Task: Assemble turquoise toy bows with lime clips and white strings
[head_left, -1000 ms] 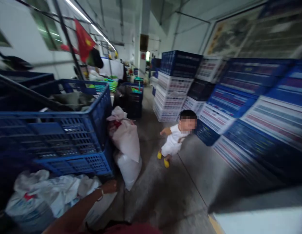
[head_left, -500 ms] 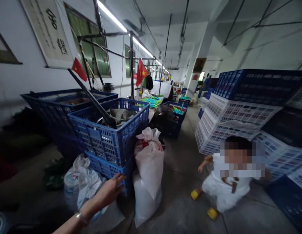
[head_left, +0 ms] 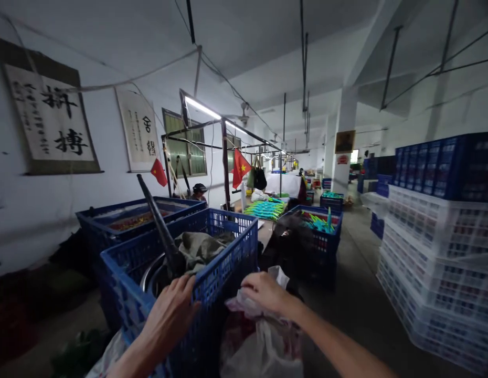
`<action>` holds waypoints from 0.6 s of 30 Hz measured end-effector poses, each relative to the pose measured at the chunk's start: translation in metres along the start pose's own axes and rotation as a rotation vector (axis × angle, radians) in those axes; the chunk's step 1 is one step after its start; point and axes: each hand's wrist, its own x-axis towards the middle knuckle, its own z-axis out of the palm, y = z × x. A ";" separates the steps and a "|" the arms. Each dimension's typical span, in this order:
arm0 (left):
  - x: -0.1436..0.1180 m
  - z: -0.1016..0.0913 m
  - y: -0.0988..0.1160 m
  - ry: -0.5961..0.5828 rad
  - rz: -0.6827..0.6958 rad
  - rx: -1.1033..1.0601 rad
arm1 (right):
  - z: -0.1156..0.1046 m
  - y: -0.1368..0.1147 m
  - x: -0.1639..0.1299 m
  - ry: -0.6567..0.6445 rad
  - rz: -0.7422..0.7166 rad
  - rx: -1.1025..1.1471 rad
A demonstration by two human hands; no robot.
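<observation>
My left hand [head_left: 170, 311] rests on the near rim of a blue plastic crate [head_left: 232, 262], fingers curled over its edge. Inside the crate lie grey-green cloth [head_left: 200, 245], a metal bowl rim and a long dark pole [head_left: 159, 226] that sticks up to the left. My right hand [head_left: 263, 291] grips the bunched top of a white plastic sack [head_left: 263, 341] that stands just right of the crate.
More blue crates [head_left: 122, 220] stand at the left by the wall, another [head_left: 322, 233] with green items ahead. Stacked white and blue crates [head_left: 436, 247] line the right side. Concrete aisle floor [head_left: 354, 299] runs between. Red flags [head_left: 241, 167] hang overhead. A person sits far back.
The view has swung up and left; the small child is out of frame. My left hand rose from the lower crate to the top crate's rim, and my right hand came in and took the sack's top.
</observation>
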 end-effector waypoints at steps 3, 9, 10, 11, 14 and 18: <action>0.019 0.005 0.019 -0.217 -0.145 0.041 | -0.059 0.045 0.073 0.016 -0.009 -0.033; 0.090 0.056 0.046 -0.041 -0.229 0.077 | -0.124 0.221 0.215 0.150 0.185 -0.166; 0.111 0.067 0.055 -0.022 -0.246 0.050 | -0.127 0.250 0.239 0.164 0.203 -0.173; 0.134 0.075 0.065 -0.030 -0.261 0.024 | -0.128 0.277 0.264 0.178 0.212 -0.169; 0.210 0.094 0.096 -0.184 -0.317 0.017 | -0.128 0.334 0.340 0.223 0.196 -0.108; 0.276 0.118 0.106 -0.446 -0.457 0.079 | -0.130 0.352 0.450 0.297 0.135 0.052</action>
